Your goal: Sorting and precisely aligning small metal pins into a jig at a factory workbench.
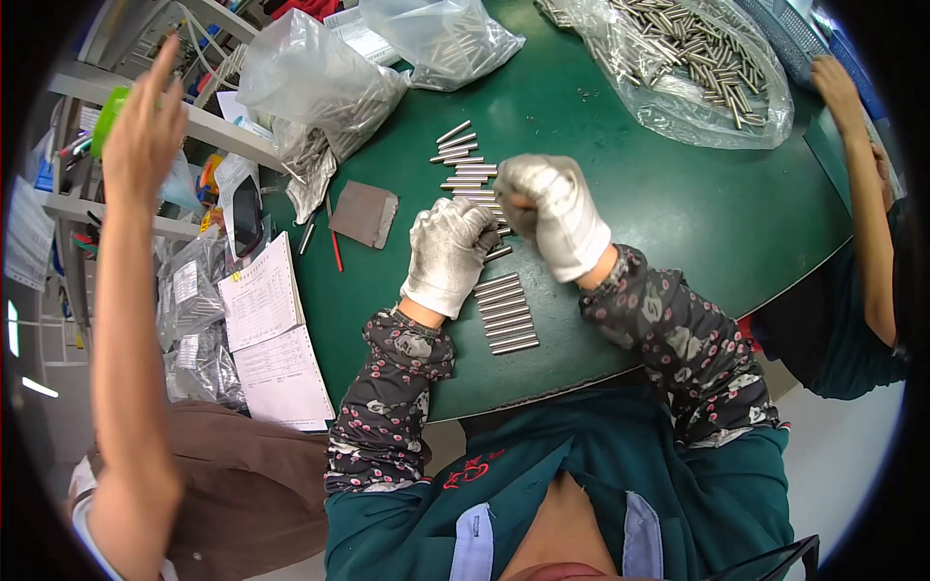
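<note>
Both my hands wear whitish gloves over the green table. My left hand [449, 254] is curled, its fingertips down at a column of loose metal pins [470, 181]. Just right of that column my right hand [554, 211] is closed, its fingers bent inward; whatever lies in its grasp is hidden. Nearer to me, several metal pins [507, 315] lie side by side in a neat row. The loose column runs away from my hands, less evenly spaced at its far end.
A brown square sheet [364, 214] and a red pen [336, 250] lie to the left. Bags of pins [320, 87] stand at the back left; an open plastic bag of pins [693, 58] lies far right. Papers [263, 300] overhang the left edge. Co-workers' arms [136, 290] show at both sides.
</note>
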Demonstrator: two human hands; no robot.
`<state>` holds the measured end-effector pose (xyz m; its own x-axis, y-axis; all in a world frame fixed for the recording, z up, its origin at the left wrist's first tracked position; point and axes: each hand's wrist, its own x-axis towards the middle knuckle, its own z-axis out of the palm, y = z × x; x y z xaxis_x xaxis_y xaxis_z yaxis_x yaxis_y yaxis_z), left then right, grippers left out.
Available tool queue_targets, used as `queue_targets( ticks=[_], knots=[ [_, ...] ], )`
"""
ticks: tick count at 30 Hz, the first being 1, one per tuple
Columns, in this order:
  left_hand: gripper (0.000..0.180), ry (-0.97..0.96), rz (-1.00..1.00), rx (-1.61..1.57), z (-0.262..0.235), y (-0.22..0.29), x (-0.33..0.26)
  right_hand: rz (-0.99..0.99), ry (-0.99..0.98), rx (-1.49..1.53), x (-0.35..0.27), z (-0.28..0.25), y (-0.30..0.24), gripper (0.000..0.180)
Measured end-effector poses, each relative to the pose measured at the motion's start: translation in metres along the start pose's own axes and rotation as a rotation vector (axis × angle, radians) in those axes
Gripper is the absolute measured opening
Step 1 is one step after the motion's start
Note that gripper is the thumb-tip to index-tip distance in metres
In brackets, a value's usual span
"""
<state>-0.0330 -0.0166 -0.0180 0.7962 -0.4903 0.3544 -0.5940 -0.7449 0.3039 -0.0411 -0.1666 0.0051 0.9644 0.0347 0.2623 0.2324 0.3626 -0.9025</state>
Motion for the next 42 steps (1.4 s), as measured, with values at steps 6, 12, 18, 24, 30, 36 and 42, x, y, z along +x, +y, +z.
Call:
queue_targets(
  ticks=[6, 12, 18, 24, 30, 36, 42],
  knots=[
    [0.018, 0.051, 0.065, -0.015, -0.002, -0.003, -0.002, 0.096, 0.176, 0.371, -0.003, -0.019, 0.004, 0.037],
    [0.019, 0.048, 0.072, -0.014, -0.003, -0.001, -0.002, 0.07, 0.014, 0.282, -0.005, -0.02, -0.004, 0.037],
    [0.022, 0.057, 0.048, -0.052, -0.005, 0.0, -0.003, 0.073, 0.009, 0.27, -0.005, -0.021, -0.004, 0.037],
    [0.02, 0.05, 0.065, -0.001, -0.003, -0.001, -0.004, 0.062, -0.034, 0.311, -0.008, -0.02, 0.0, 0.037],
    [0.017, 0.048, 0.06, 0.0, -0.007, 0.002, -0.004, 0.06, -0.045, 0.303, -0.009, -0.017, -0.003, 0.037],
    [0.018, 0.042, 0.061, -0.01, -0.004, -0.001, 0.0, 0.054, -0.03, 0.288, -0.006, -0.019, -0.002, 0.037],
    [0.016, 0.044, 0.07, 0.002, -0.006, 0.001, -0.001, 0.024, -0.03, 0.267, -0.006, -0.018, -0.003, 0.038]
  ],
)
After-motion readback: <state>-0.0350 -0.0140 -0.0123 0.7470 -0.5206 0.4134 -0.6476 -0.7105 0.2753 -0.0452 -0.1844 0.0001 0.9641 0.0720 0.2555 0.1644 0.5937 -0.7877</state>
